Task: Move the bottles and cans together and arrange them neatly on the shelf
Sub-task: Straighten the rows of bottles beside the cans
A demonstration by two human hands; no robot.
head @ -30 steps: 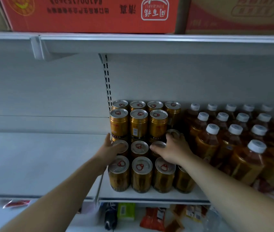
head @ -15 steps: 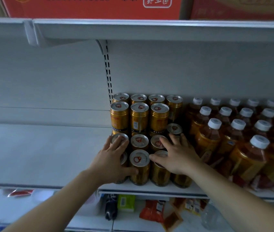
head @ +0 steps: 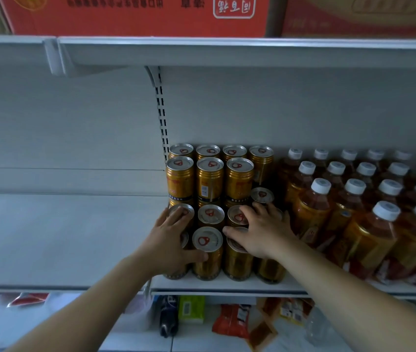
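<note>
The white metal shelf [head: 62, 237] runs the whole width, its left half bare. On the board above it sit red cartons [head: 130, 13] (the print on them reads upside down). Across the right half, amber bottles [head: 369, 224] with white caps stand in rows from the near edge to the far wall. Just left of them is a block of gold cans [head: 208, 184], two tiers high at the far side and one tier high near the edge. The person's left hand [head: 168, 240] wraps the near left can [head: 175, 274], fingers over the lids and thumb hooked round the front. The right hand [head: 260, 232] lies open, its fingers spread flat across the lids of the near right cans, close beside the bottles. On a lower shelf a few packets [head: 231, 318] lie blurred.
</note>
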